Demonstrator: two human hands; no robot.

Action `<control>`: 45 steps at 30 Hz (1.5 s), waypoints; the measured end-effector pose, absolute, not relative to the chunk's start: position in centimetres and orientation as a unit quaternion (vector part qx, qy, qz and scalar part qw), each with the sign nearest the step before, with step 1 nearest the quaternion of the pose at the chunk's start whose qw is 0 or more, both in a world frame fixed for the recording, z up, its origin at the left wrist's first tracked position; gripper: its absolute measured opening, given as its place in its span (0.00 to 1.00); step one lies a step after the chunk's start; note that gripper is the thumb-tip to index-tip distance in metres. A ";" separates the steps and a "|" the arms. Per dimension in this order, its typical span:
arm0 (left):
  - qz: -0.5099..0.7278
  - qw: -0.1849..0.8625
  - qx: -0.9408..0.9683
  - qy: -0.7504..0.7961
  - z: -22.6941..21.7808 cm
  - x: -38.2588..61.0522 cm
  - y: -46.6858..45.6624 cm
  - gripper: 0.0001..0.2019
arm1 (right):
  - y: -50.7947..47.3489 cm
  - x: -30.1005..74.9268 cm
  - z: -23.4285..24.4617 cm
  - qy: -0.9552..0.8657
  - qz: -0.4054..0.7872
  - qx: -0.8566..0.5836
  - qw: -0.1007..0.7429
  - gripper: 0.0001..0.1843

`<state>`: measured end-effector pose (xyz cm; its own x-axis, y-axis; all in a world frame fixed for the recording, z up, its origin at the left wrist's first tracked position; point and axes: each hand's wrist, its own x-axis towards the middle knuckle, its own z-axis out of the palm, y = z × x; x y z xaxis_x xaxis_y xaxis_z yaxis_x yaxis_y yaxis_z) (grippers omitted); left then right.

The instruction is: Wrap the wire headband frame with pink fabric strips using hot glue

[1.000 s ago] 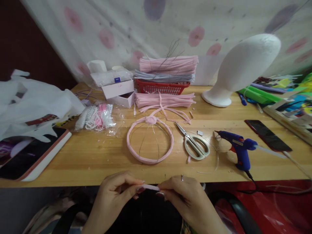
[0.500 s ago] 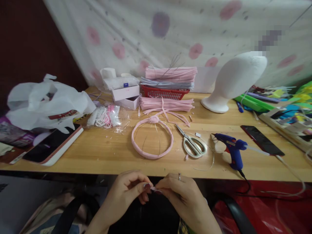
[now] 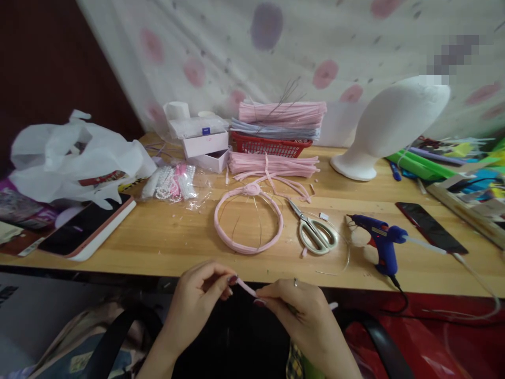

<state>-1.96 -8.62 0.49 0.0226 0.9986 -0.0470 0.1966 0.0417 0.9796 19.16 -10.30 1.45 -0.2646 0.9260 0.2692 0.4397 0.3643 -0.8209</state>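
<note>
- L hand (image 3: 201, 300): below the near edge of the wooden surface (image 3: 165, 237), over the lap. Thumb + forefinger fingers pinched narrow on the left end of a pink pipe cleaner (image 3: 246, 288).
- R hand (image 3: 300, 310): just beside the L hand, ring on one finger. Its fingers are closed on the pipe cleaner's other end; a short pink tip shows past the far side of the hand.
- Pipe cleaner: short visible stretch betw. the two hands, tilted, left end higher. In the air, not touching the surface.
- Pink wrapped hoop (image 3: 218, 223): flat on the surface straight ahead of the hands, thin wires crossing inside it, small coiled knot at its far rim.
- Scissors (image 3: 315, 234): just right of the hoop, blades shut, pointing away and left.
- Blue glue gun (image 3: 381, 242): right of the scissors, propped up, cord running off the near edge.
- Phone (image 3: 432, 234): dark screen, lying flat beyond the glue gun to the right.
- Loose pink pipe cleaner bundle (image 3: 272, 164): behind the hoop, in front of a red basket (image 3: 272, 146) stacked w/ more.
- White foam head form (image 3: 390, 126): far right, upright.
- Bagged pearl strings (image 3: 171, 184), white plastic bag (image 3: 74, 158), tablet (image 3: 84, 229): left side.
</note>
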 end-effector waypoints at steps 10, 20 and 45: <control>0.456 0.309 0.601 0.579 -0.6 -3.0 -6.2 0.09 | -7.3 20.4 0.5 -0.739 0.208 -0.546 0.335 0.10; 0.408 0.182 0.750 0.488 -0.8 -2.9 -4.9 0.14 | -6.1 20.6 1.3 -0.750 0.243 -0.496 0.364 0.12; 0.475 0.115 0.716 0.499 0.0 -2.2 -3.9 0.08 | -5.4 23.9 2.7 -0.770 0.262 -0.505 0.289 0.11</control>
<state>-2.20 -3.94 0.02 0.0520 0.8234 0.5651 0.6047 -0.4763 0.6383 23.90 -5.38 2.74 -0.3229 0.9290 0.1809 0.6267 0.3531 -0.6946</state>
